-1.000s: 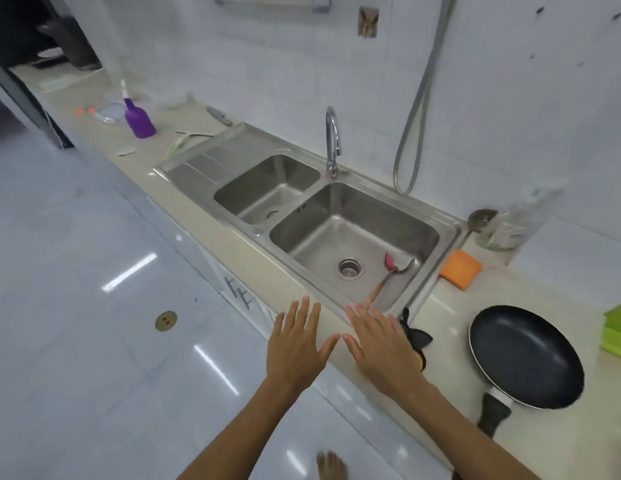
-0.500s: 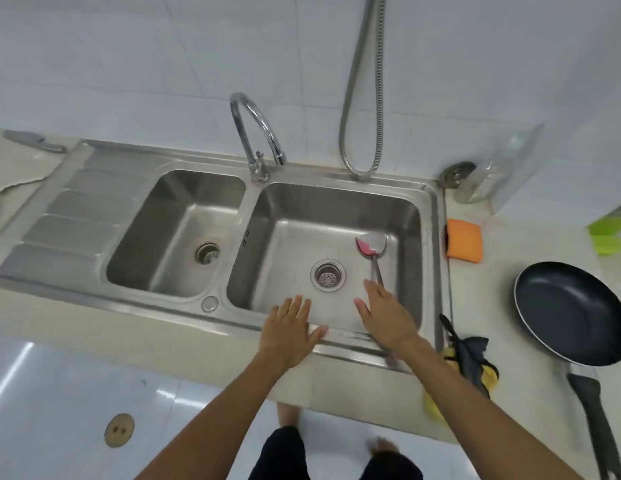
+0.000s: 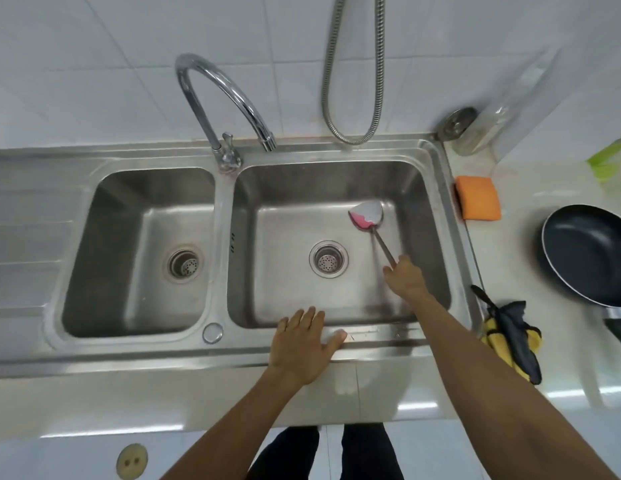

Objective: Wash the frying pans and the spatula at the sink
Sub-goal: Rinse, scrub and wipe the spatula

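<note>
My right hand (image 3: 404, 278) curls its fingers round the spatula (image 3: 367, 216) handle, its smeared head down in the right basin. My left hand (image 3: 302, 344) rests flat, fingers spread, on the sink (image 3: 371, 344) rim. One frying pan (image 3: 589, 251) sits on the bench (image 3: 537, 188).

Left hand (image 3: 302, 344) flat, fingers (image 3: 311, 317) spread; right hand (image 3: 404, 277) extended forward, fingers curled.

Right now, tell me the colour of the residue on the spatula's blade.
Pinkish red, on the silver blade of the spatula; head view shows it.
</note>
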